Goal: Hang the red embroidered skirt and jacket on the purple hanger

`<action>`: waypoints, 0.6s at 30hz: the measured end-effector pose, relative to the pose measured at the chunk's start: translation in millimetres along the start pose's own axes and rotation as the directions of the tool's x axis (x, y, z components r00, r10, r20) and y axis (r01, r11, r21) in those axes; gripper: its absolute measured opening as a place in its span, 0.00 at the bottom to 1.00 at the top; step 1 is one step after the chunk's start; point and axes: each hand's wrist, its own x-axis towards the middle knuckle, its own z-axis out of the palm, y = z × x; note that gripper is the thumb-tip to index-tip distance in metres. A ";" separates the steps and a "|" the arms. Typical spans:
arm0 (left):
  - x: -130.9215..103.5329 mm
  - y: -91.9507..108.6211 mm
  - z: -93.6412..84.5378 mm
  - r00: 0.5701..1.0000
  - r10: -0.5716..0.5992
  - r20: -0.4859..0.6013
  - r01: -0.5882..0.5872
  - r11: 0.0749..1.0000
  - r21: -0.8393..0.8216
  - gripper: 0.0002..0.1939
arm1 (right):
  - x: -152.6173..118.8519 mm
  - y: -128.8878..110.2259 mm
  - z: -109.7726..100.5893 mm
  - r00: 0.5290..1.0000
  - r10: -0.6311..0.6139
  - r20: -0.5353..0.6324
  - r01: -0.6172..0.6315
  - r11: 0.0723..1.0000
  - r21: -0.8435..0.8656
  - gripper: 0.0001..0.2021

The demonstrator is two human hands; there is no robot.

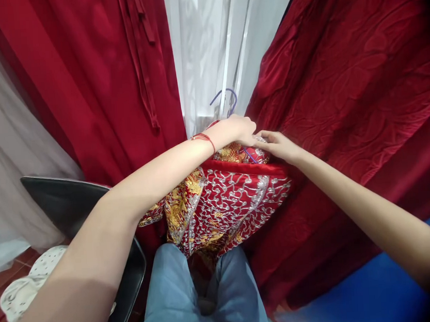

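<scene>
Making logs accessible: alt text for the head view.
A person's hands are close together at the top of a red garment embroidered in gold and silver, below a purple hanger hook. Red cloth hangs on both sides.

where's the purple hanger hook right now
In the head view, the purple hanger hook is just right of centre, above the left hand, before white fabric.

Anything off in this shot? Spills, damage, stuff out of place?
Possibly one: a white dotted item, too unclear to identify, appears to lie on the tiled floor beside the black chair, as if dropped. No visible damage on the embroidered garment.
</scene>
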 end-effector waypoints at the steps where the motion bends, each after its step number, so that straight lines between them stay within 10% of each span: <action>1: 1.6 0.9 -1.7 1.000 -0.004 0.028 0.004 1.000 -0.009 0.20 | 1.3 4.1 -1.7 0.999 0.000 -0.044 -0.003 0.998 -0.067 0.28; 5: 0.6 3.2 -5.7 0.995 -0.095 0.013 0.095 0.995 -0.005 0.20 | 6.2 7.9 3.5 0.929 -0.177 -0.326 0.004 0.884 -0.468 0.20; 8: 5.8 5.2 -6.8 0.983 -0.185 -0.005 0.184 0.981 -0.055 0.21 | 5.1 -0.1 9.0 0.906 -0.275 -0.322 0.027 0.796 -0.605 0.15; 12: 20.8 6.0 -3.5 0.965 -0.259 -0.038 0.250 0.954 -0.163 0.19 | -2.4 -8.7 9.6 0.996 -0.087 0.018 0.088 0.935 -0.344 0.17; 18: 23.1 4.0 3.6 0.951 -0.305 -0.050 0.287 0.932 -0.222 0.19 | -6.3 -10.5 22.7 0.950 0.229 0.211 -0.260 0.957 0.131 0.22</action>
